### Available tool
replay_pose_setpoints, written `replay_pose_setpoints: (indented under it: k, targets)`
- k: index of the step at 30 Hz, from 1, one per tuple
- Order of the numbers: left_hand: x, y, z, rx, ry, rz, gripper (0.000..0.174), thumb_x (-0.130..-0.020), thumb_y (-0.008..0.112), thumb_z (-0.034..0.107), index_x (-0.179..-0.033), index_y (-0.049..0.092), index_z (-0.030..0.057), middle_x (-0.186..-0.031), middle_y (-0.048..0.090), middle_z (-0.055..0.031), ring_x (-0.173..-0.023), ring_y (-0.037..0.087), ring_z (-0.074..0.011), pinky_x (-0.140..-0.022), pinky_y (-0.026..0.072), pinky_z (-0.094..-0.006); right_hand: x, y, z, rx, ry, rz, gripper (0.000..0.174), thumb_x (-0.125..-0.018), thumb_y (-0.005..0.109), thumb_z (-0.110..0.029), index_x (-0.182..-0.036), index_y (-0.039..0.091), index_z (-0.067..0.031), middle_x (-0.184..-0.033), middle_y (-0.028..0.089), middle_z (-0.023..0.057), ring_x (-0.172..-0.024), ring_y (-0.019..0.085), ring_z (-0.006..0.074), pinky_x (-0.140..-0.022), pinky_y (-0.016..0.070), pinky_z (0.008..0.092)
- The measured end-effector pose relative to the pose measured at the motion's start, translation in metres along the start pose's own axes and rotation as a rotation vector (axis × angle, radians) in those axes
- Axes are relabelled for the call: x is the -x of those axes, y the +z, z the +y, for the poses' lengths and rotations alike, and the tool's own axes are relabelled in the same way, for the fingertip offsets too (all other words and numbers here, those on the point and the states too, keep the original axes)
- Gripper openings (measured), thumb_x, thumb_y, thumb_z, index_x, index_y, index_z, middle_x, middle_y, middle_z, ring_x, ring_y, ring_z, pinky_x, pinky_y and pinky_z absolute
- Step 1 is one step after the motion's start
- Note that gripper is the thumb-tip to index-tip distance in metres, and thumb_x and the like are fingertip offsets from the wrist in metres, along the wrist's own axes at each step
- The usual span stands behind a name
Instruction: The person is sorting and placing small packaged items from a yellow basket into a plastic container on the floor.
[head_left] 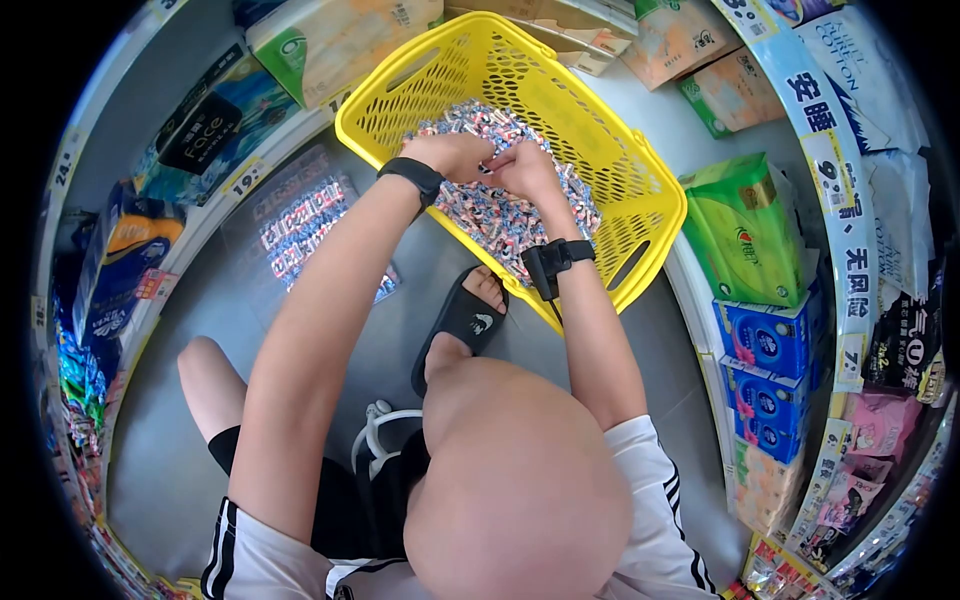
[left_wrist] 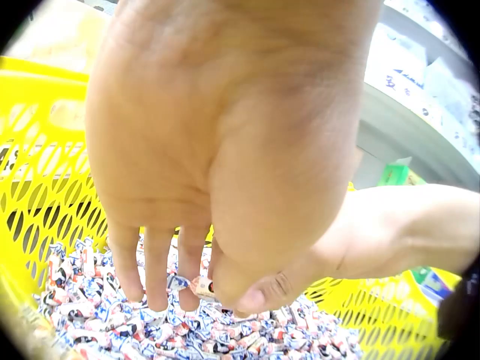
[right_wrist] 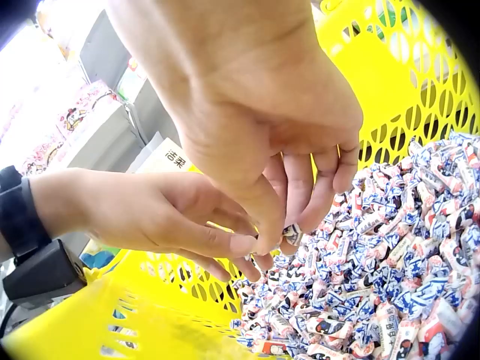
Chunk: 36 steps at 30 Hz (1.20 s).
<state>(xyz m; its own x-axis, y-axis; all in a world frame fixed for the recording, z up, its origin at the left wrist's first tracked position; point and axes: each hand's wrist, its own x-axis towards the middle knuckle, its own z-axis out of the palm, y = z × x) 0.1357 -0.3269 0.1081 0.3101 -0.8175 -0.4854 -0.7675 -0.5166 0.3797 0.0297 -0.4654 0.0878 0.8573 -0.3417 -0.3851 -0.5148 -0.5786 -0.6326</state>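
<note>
A yellow basket (head_left: 360, 125) stands on the floor, with a heap of wrapped candies (head_left: 480, 215) in it. Over the heap my two hands meet at the fingertips. My left hand (head_left: 455, 157) pinches a small wrapped candy (left_wrist: 201, 287) between thumb and fingers, palm toward the camera in the left wrist view. My right hand (head_left: 527, 170) has its thumb and fingers curled together at a wrapped candy (right_wrist: 291, 234), right by the left thumb. Part of what the fingertips hold is hidden. Each wrist wears a black strap (head_left: 415, 182).
Left of the basket, candies lie in neat rows (head_left: 305, 225) on the grey floor. Shelves with tissue packs (head_left: 745, 230) and price labels curve around both sides. A foot in a black slide sandal (head_left: 470, 325) is close to the basket's near side.
</note>
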Motion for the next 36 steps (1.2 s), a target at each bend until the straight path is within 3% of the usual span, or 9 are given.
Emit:
replay_pose_setpoints:
  k: [1,4,8,13,20,23,27,28,36]
  targets:
    - [0.007,-0.002,0.003,0.002,-0.004,0.008,0.04,-0.098,0.07,0.036,-0.125,0.067,0.007,-0.124,0.072,-0.0187,-0.116,0.068,-0.0404,-0.092,0.0545,-0.0553,0.001,-0.001,-0.002,0.006,-0.007,0.0,0.03,-0.07,0.097,-0.024,-0.093,0.083,-0.0091,-0.095,0.08,0.0138,-0.09,0.078,0.0266,-0.08,0.0603,0.0372]
    - [0.025,-0.005,0.005,-0.027,-0.018,0.127,0.026,-0.094,0.07,0.015,-0.117,0.071,0.0036,-0.111,0.074,-0.0204,-0.11,0.069,-0.0393,-0.088,0.0543,-0.0494,0.008,-0.003,-0.009,-0.083,-0.073,0.015,0.028,-0.07,0.096,-0.021,-0.09,0.082,-0.0076,-0.087,0.08,0.0114,-0.084,0.077,0.0229,-0.076,0.0599,0.0356]
    - [0.052,-0.005,0.0,0.013,-0.016,0.263,0.02,-0.092,0.071,0.014,-0.108,0.07,0.0019,-0.104,0.073,-0.0215,-0.104,0.069,-0.0411,-0.085,0.0539,-0.05,0.022,-0.009,-0.023,-0.103,-0.264,-0.036,0.027,-0.078,0.087,-0.009,-0.1,0.077,0.0001,-0.088,0.079,0.0111,-0.082,0.076,0.0175,-0.075,0.0589,0.0316]
    - [0.097,-0.012,-0.005,0.055,0.103,0.405,0.019,-0.092,0.071,0.012,-0.107,0.067,0.0006,-0.1,0.071,-0.0226,-0.1,0.067,-0.0438,-0.084,0.052,-0.0524,0.043,-0.013,-0.057,-0.141,-0.374,0.004,0.025,-0.077,0.087,-0.005,-0.099,0.076,-0.0011,-0.086,0.077,0.009,-0.079,0.074,0.0171,-0.073,0.0587,0.0321]
    - [0.178,-0.008,-0.005,-0.014,0.239,0.874,0.021,-0.092,0.071,0.012,-0.109,0.062,0.0033,-0.105,0.066,-0.0148,-0.107,0.061,-0.037,-0.091,0.0492,-0.0481,0.081,-0.022,-0.12,-0.041,-0.592,0.036,0.021,-0.078,0.086,-0.007,-0.092,0.072,0.001,-0.083,0.075,0.0112,-0.075,0.071,0.0201,-0.072,0.0564,0.0338]
    - [0.21,-0.003,-0.01,-0.081,0.237,0.901,0.022,-0.093,0.07,0.015,-0.111,0.061,0.0046,-0.106,0.066,-0.0128,-0.108,0.061,-0.0348,-0.092,0.0484,-0.0456,0.088,-0.016,-0.139,0.04,-0.644,-0.035,0.022,-0.08,0.087,-0.007,-0.093,0.07,-0.0008,-0.082,0.073,0.0082,-0.077,0.069,0.0175,-0.074,0.0549,0.0347]
    - [0.246,0.003,-0.024,-0.107,0.22,0.877,0.02,-0.095,0.069,0.016,-0.11,0.061,0.0058,-0.103,0.064,-0.0113,-0.105,0.06,-0.0323,-0.091,0.0482,-0.0438,0.109,0.0,-0.167,0.101,-0.765,-0.046,0.021,-0.081,0.086,-0.012,-0.09,0.071,-0.0012,-0.079,0.072,0.0103,-0.075,0.069,0.0224,-0.072,0.0539,0.0354]
    - [0.255,0.004,-0.027,-0.098,0.219,0.861,0.02,-0.095,0.069,0.017,-0.109,0.061,0.0056,-0.102,0.064,-0.0116,-0.104,0.06,-0.0319,-0.09,0.0485,-0.0444,0.106,0.007,-0.168,0.061,-0.879,-0.054,0.02,-0.082,0.085,-0.013,-0.09,0.071,-0.0013,-0.078,0.072,0.0111,-0.073,0.069,0.0241,-0.071,0.0534,0.0357]
    - [0.307,0.037,-0.072,-0.083,0.136,0.789,0.026,-0.093,0.071,0.019,-0.112,0.063,0.0035,-0.101,0.065,-0.0144,-0.1,0.063,-0.0361,-0.086,0.052,-0.0481,0.106,0.068,-0.2,0.173,-1.001,-0.195,0.019,-0.085,0.082,-0.011,-0.094,0.068,-0.0004,-0.083,0.073,0.0149,-0.078,0.072,0.0299,-0.071,0.0547,0.0402]
